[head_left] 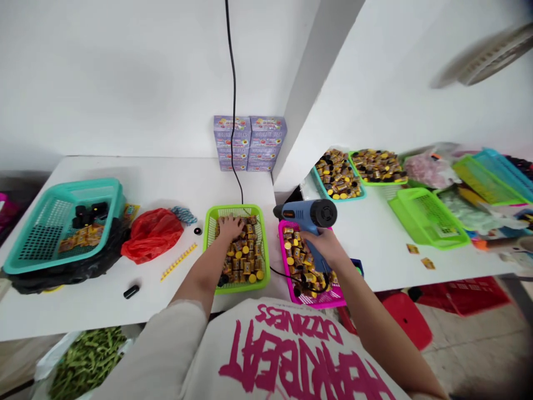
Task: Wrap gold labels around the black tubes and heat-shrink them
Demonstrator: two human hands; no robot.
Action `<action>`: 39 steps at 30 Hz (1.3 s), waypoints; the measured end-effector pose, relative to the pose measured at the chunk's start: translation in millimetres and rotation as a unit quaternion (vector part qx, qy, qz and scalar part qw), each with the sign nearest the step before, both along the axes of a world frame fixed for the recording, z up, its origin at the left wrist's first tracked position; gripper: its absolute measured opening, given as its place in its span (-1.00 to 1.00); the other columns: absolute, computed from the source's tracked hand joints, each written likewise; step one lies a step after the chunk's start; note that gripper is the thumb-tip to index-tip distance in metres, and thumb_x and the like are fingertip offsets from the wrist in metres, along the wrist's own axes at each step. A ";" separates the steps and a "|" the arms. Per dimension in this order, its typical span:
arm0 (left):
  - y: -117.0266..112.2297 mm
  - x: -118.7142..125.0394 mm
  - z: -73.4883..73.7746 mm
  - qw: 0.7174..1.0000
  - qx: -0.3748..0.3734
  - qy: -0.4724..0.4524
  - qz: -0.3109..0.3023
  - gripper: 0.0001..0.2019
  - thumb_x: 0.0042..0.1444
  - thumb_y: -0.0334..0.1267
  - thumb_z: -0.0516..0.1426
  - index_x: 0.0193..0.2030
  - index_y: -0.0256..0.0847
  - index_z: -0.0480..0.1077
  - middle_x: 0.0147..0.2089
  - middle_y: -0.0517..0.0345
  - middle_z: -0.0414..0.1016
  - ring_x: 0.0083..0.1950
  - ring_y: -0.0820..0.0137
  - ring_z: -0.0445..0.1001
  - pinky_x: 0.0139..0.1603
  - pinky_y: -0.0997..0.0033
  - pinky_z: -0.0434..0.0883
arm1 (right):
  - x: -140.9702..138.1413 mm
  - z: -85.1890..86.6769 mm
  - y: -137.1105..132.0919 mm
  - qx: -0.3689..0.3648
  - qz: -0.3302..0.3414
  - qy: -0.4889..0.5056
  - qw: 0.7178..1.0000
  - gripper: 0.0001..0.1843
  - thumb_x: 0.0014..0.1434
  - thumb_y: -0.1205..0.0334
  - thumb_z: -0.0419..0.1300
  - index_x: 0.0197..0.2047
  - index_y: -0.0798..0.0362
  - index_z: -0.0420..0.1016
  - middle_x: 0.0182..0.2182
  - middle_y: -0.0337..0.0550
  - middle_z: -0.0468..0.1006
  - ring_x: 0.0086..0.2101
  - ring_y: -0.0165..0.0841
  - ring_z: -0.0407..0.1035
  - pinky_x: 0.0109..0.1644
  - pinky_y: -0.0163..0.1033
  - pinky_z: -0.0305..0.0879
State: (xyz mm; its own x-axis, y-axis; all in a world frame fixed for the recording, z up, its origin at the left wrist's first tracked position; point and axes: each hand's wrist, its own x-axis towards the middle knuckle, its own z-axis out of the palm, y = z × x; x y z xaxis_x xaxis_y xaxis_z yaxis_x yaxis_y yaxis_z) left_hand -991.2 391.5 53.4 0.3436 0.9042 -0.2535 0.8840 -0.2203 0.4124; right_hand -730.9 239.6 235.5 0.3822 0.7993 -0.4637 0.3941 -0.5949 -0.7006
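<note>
Our left hand (pixel 230 226) lies open on a heap of small gold packets (pixel 244 258) with yellow round caps, its fingers spread, inside the green basket (pixel 266 250) at the front edge of the bench (pixel 166 178). We cannot tell whether it has hold of any packet. Our right hand (pixel 327 248) is closed round the grip of a blue heat gun (pixel 302 214), though it could be a glue gun, and holds it up over a pink basket (pixel 280 239) of the same packets, with the nozzle turned toward the green basket. A black cord (pixel 291 276) trails from the gun across the pink basket.

Toward the bench's left edge, a teal basket (pixel 70 191) holds black caps and loose packets, with a red plastic bag (pixel 152 236) just beside it. A yellow strip (pixel 179 261) and a black cylinder (pixel 131 291) lie near the front edge. Lilac boxes (pixel 250 143) are stacked in the back corner.

We judge the step in hand to be working the gun over the basketed packets. The next move calls for steadying the pile and bringing the nozzle down onto the packets.
</note>
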 end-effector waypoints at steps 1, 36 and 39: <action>-6.7 0.2 -0.1 1.000 -0.001 0.004 -0.007 -0.56 0.29 -0.06 0.12 0.23 -0.21 0.32 0.28 -0.09 0.31 0.28 0.08 0.31 0.28 -0.18 0.25 | 2.6 2.9 -0.8 0.007 -0.009 -0.005 1.000 -0.71 0.04 0.01 0.23 -0.46 0.08 0.42 -0.64 -0.19 0.47 -0.60 -0.37 0.33 -0.53 -0.30 0.21; 3.6 -66.1 11.7 0.988 0.043 -0.115 0.092 -0.65 0.29 -0.13 0.14 0.15 -0.24 0.37 0.18 -0.05 0.41 0.16 0.18 0.43 0.17 -0.04 0.40 | -20.7 -13.0 17.9 -0.063 0.081 0.075 0.992 -0.81 -0.04 0.15 0.29 -0.44 0.11 0.46 -0.68 -0.23 0.45 -0.66 -0.38 0.33 -0.58 -0.32 0.23; -1.7 -36.7 4.2 0.995 0.028 -0.076 0.053 -0.61 0.28 -0.13 0.16 0.19 -0.22 0.35 0.25 -0.07 0.34 0.22 0.13 0.38 0.21 -0.09 0.36 | -13.0 -7.1 5.1 -0.040 0.039 0.058 0.997 -0.78 -0.01 0.11 0.28 -0.41 0.10 0.46 -0.66 -0.23 0.46 -0.64 -0.39 0.33 -0.57 -0.32 0.24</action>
State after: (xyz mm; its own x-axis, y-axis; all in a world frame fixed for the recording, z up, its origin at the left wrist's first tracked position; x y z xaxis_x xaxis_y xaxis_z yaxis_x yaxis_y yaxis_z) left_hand -1027.9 389.8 57.6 0.2763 0.9486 -0.1546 0.8317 -0.1554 0.5330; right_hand -743.9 244.7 228.4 0.2598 0.7827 -0.5657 0.3600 -0.6220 -0.6953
